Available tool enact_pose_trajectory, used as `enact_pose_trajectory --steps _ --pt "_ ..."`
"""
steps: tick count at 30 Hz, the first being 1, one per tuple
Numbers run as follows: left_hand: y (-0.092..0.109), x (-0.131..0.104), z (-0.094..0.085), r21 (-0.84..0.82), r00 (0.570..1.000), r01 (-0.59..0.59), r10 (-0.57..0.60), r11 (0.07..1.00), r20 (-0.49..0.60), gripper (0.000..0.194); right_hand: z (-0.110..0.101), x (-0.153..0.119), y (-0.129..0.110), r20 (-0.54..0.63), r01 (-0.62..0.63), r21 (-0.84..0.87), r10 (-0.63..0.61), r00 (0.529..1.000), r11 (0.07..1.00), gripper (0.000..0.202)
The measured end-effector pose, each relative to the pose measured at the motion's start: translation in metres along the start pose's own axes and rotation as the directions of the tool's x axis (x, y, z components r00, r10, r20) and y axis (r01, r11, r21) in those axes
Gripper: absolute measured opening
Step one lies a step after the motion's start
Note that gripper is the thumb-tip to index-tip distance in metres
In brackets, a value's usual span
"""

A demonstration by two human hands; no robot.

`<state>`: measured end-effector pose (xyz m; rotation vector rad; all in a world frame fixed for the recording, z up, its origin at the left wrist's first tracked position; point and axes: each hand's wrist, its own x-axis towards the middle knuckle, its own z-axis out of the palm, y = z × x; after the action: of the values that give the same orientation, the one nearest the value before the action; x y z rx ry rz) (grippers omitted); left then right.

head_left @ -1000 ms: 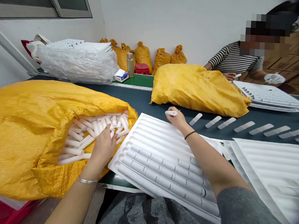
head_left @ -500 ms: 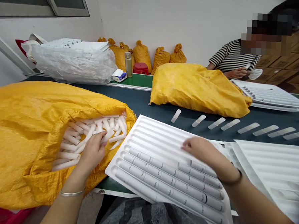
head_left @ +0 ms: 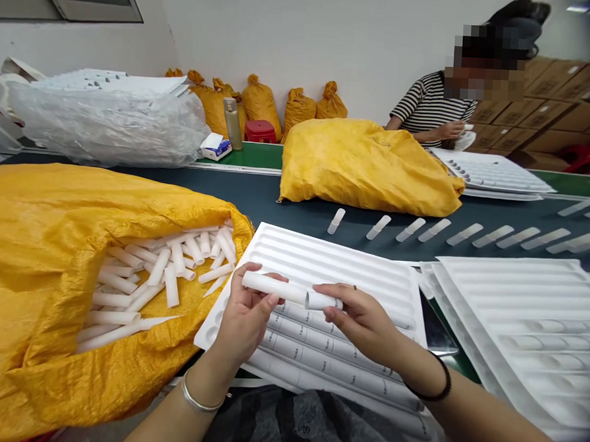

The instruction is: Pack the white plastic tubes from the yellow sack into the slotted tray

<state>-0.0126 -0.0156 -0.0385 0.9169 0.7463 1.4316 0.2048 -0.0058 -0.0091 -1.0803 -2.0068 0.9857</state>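
Observation:
My left hand (head_left: pixel 248 311) grips a plain white tube (head_left: pixel 276 287) above a white grooved tray (head_left: pixel 318 245). In my right hand (head_left: pixel 363 320) is a shorter printed tube (head_left: pixel 323 301), its open end against or very near the right end of the white tube. Rows of printed tubes (head_left: pixel 317 364) fill the tray's lower grooves, while its upper grooves show bare. At the left, an open yellow sack (head_left: pixel 36 253) holds many loose white tubes (head_left: pixel 159 266).
A line of small tubes (head_left: pixel 378 227) lies on the dark belt (head_left: pixel 256 202). Behind it sits another yellow sack (head_left: pixel 362 165). More trays (head_left: pixel 499 284) are stacked at the right. A person in a striped shirt (head_left: pixel 429 106) works across the belt, beside plastic-wrapped sheets' far side.
My left hand has come out of the sack with a white tube. My right hand has moved left and now holds a printed tube against it. The view has shifted slightly right.

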Motion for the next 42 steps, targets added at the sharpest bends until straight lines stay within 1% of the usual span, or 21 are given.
enact_pose_trajectory --steps 3,4,6,7,10,11,13,16,18,22,24,25,26,27,29,31,33,35,37,39,42 --pt "0.004 0.001 0.002 -0.015 0.998 0.029 -0.03 0.999 -0.053 0.044 0.01 0.008 -0.006 -0.094 -0.023 0.255 0.048 0.994 0.967 0.027" --pt "0.006 0.001 -0.002 0.051 0.997 0.032 -0.029 0.998 -0.071 0.038 0.01 0.01 -0.007 -0.13 -0.008 0.269 0.045 0.99 0.963 0.026" --pt "0.013 0.002 -0.011 0.249 0.995 0.052 -0.028 0.967 -0.098 0.03 0.003 0.014 -0.008 -0.162 0.082 0.171 -0.054 0.985 0.982 0.025" --pt "0.018 0.001 -0.015 0.355 0.995 0.065 -0.033 0.933 -0.096 0.029 -0.001 0.016 -0.009 -0.137 0.146 0.09 -0.133 0.982 0.985 0.026" --pt "0.031 -0.002 -0.021 0.59 0.994 0.088 -0.112 0.802 0.003 0.031 -0.012 0.021 -0.01 0.078 0.333 -0.073 -0.327 0.942 0.94 0.035" --pt "0.034 -0.003 -0.021 0.642 0.99 0.068 -0.134 0.763 0.054 0.033 -0.013 0.022 -0.011 0.124 0.36 -0.097 -0.347 0.929 0.928 0.037" --pt "0.04 -0.004 -0.019 0.726 0.979 -0.019 -0.136 0.687 0.154 0.034 -0.011 0.026 -0.011 0.128 0.362 -0.135 -0.346 0.929 0.922 0.036" --pt "0.043 -0.006 -0.015 0.786 0.968 -0.166 -0.054 0.595 0.246 0.033 -0.006 0.03 -0.011 0.07 0.35 -0.169 -0.343 0.937 0.921 0.029" --pt "0.042 -0.008 -0.014 0.786 0.965 -0.204 -0.016 0.584 0.262 0.03 -0.003 0.03 -0.013 0.064 0.392 -0.161 -0.387 0.92 0.906 0.027" --pt "0.038 -0.017 -0.013 0.742 0.976 -0.169 0.006 0.648 0.217 0.024 0.004 0.027 -0.018 0.08 0.48 -0.141 -0.473 0.877 0.866 0.031" --pt "0.037 -0.017 -0.016 0.761 0.981 -0.144 -0.009 0.633 0.194 0.026 0.009 0.033 -0.018 0.139 0.502 -0.196 -0.483 0.865 0.842 0.031" --pt "0.037 -0.015 -0.02 0.789 0.981 -0.134 -0.034 0.599 0.192 0.03 0.012 0.04 -0.016 0.182 0.491 -0.265 -0.457 0.871 0.83 0.029" --pt "0.037 -0.01 -0.025 0.827 0.98 -0.122 -0.063 0.548 0.187 0.037 0.014 0.05 -0.011 0.22 0.438 -0.363 -0.381 0.898 0.823 0.026" --pt "0.037 -0.004 -0.033 0.873 0.982 -0.11 -0.084 0.475 0.169 0.046 0.015 0.062 -0.005 0.231 0.345 -0.475 -0.264 0.937 0.809 0.023" --pt "0.036 0.012 -0.054 0.967 0.996 -0.052 -0.062 0.248 0.069 0.056 0.012 0.093 0.012 0.136 0.088 -0.657 0.003 0.991 0.749 0.02" --pt "0.033 0.03 -0.08 0.998 0.998 0.056 0.027 0.013 -0.056 0.05 0.002 0.125 0.033 -0.015 -0.133 -0.711 0.173 0.985 0.691 0.024" --pt "0.027 0.046 -0.105 0.986 0.99 0.134 0.052 -0.103 -0.129 0.041 -0.01 0.152 0.055 -0.109 -0.271 -0.71 0.279 0.954 0.65 0.027" --pt "0.021 0.056 -0.123 0.976 0.986 0.165 0.009 -0.142 -0.166 0.033 -0.02 0.169 0.073 -0.136 -0.371 -0.703 0.397 0.908 0.607 0.027" --pt "0.016 0.061 -0.133 0.971 0.984 0.17 -0.028 -0.166 -0.177 0.028 -0.027 0.179 0.085 -0.116 -0.424 -0.702 0.496 0.861 0.571 0.027" --pt "0.015 0.063 -0.136 0.975 0.987 0.146 -0.035 -0.168 -0.154 0.026 -0.032 0.184 0.09 -0.082 -0.443 -0.711 0.561 0.824 0.546 0.027" --pt "0.022 0.063 -0.127 0.988 0.996 0.084 0.013 -0.13 -0.083 0.03 -0.044 0.177 0.083 -0.056 -0.442 -0.736 0.606 0.794 0.512 0.027"
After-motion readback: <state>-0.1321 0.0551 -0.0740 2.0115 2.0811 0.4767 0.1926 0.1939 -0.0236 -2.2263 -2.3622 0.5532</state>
